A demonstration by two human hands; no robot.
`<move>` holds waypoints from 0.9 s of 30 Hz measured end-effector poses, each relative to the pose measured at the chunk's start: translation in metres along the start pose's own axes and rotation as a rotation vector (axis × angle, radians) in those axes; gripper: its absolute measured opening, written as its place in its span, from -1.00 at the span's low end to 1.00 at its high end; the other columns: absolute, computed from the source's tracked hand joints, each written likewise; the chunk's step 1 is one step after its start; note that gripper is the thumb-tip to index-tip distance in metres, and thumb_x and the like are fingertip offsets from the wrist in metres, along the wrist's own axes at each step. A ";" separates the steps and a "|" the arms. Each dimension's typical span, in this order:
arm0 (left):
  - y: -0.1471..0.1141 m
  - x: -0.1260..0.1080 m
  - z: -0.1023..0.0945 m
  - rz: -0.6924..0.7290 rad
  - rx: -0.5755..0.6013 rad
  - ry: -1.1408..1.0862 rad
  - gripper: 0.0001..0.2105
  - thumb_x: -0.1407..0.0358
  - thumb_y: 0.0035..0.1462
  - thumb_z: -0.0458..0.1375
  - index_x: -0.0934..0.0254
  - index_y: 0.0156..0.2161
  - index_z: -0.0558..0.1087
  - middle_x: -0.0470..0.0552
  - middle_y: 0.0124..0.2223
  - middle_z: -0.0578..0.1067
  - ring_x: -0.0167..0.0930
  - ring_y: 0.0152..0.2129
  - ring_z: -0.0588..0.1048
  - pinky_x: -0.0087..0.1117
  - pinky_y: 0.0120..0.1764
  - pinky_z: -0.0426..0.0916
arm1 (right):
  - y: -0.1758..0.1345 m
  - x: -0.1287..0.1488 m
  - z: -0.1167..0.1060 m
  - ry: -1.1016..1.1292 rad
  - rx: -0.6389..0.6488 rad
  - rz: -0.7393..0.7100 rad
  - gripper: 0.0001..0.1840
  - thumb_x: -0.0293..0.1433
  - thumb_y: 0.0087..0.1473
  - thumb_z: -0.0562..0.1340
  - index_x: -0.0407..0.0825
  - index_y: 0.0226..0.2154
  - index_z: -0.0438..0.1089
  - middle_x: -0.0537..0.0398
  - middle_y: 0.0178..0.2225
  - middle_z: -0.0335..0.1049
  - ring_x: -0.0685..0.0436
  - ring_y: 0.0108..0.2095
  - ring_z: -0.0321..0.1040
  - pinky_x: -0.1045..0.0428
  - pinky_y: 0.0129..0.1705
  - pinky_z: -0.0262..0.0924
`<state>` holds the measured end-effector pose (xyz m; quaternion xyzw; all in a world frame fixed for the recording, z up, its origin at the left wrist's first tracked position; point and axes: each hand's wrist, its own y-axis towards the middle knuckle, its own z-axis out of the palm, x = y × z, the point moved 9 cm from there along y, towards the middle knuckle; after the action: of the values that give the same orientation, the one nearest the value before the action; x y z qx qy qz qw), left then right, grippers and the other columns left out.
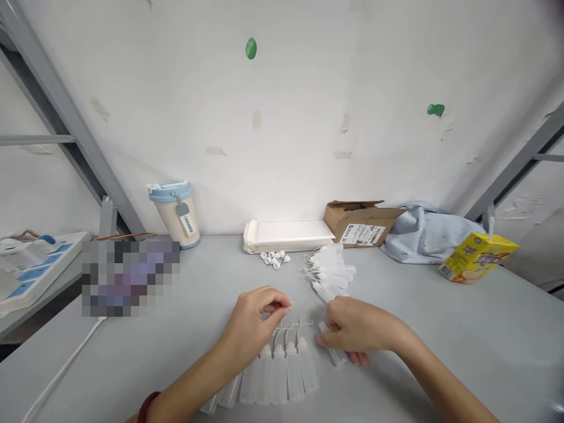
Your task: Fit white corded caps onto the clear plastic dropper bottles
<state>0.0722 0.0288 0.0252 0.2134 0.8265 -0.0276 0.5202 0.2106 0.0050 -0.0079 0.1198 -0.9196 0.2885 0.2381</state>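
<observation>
My right hand (359,326) is closed around a translucent plastic tube (338,357) that lies low over the table. My left hand (259,314) hovers to the left with thumb and fingers pinched; a speck of white shows at the fingertips, too small to name. Beneath and in front of it, several similar tubes (277,379) lie side by side in a fanned row, thin curved white straps at their tops. Beyond my right hand is a loose pile of more tubes (332,264). Small white caps (276,265) sit in a cluster farther back.
Along the wall stand a tumbler (174,217), a stack of white flat packs (291,232), a cardboard box (363,226) and a pale blue cloth (429,232). A yellow carton (476,258) is at right. A blurred-out object (132,276), white cable (66,367) and power strip (48,267) occupy the left.
</observation>
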 end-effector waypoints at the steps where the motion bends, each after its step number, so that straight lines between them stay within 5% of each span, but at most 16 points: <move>1: 0.000 0.001 0.000 -0.022 -0.004 -0.014 -0.91 0.39 0.03 0.09 0.27 -0.40 0.45 -0.07 -0.37 0.51 -0.43 -0.42 0.48 -0.43 -0.30 0.39 | 0.001 0.000 -0.001 0.002 -0.018 -0.012 -0.61 -0.42 -0.12 0.07 -0.03 -0.88 0.08 0.23 -0.86 0.11 0.05 -0.82 0.10 0.10 -0.66 0.07; 7: 0.002 0.003 -0.001 -0.033 -0.015 -0.053 -0.91 0.37 0.01 0.11 0.26 -0.40 0.47 -0.06 -0.36 0.53 -0.40 -0.39 0.50 -0.42 -0.26 0.43 | 0.001 0.013 -0.028 0.001 -0.360 -0.173 -0.63 -0.35 -0.06 0.12 -0.03 -0.77 0.05 0.20 -0.75 0.14 0.08 -0.72 0.02 0.12 -0.67 -0.14; 10: 0.002 0.000 -0.003 0.015 -0.037 -0.055 -0.90 0.40 0.01 0.11 0.26 -0.43 0.48 -0.07 -0.38 0.52 -0.42 -0.40 0.49 -0.44 -0.27 0.42 | -0.003 0.023 -0.034 0.015 -0.474 -0.220 -0.72 -0.31 -0.04 0.14 -0.04 -0.67 0.15 0.18 -0.66 0.22 0.05 -0.63 0.09 0.12 -0.61 -0.09; 27: -0.001 -0.013 -0.011 0.115 -0.107 -0.185 -0.91 0.44 0.05 0.11 0.28 -0.36 0.47 -0.05 -0.30 0.49 -0.43 -0.33 0.47 -0.44 -0.24 0.43 | 0.005 0.036 -0.020 0.287 -0.345 -0.281 -0.83 -0.27 0.05 0.13 -0.04 -0.42 0.25 0.21 -0.57 0.28 0.00 -0.56 0.34 0.14 -0.56 0.06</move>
<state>0.0676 0.0271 0.0411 0.2290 0.7617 0.0268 0.6056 0.1858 0.0176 0.0226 0.1619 -0.8864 0.1057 0.4205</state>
